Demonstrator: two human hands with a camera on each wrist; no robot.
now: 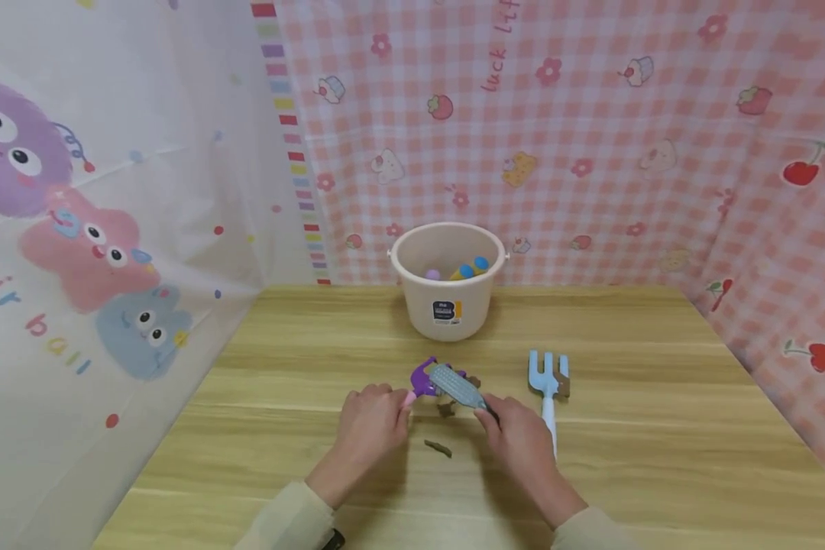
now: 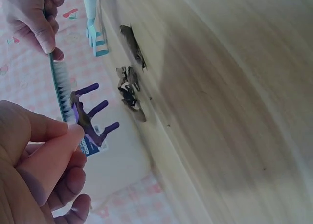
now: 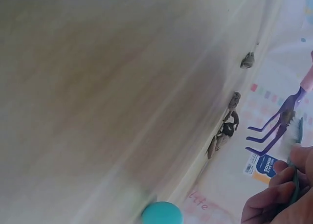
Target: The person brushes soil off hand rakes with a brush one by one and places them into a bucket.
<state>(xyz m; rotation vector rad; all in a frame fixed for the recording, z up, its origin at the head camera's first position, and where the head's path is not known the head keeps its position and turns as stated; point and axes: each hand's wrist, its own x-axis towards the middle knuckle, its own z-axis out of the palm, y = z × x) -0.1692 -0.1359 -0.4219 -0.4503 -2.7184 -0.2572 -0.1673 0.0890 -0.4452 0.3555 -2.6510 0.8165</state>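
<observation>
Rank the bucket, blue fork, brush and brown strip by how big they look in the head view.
1. Bucket
2. Blue fork and brush: too close to rank; the right hand partly covers the brush
3. Brown strip

A wood-grained tabletop carried a cream bucket, upright near its far edge, and a light-blue fork to the right, a brown lump at its tines. Before the bucket lay small brown clumps, with a slender greenish-brown piece apart on the near side
</observation>
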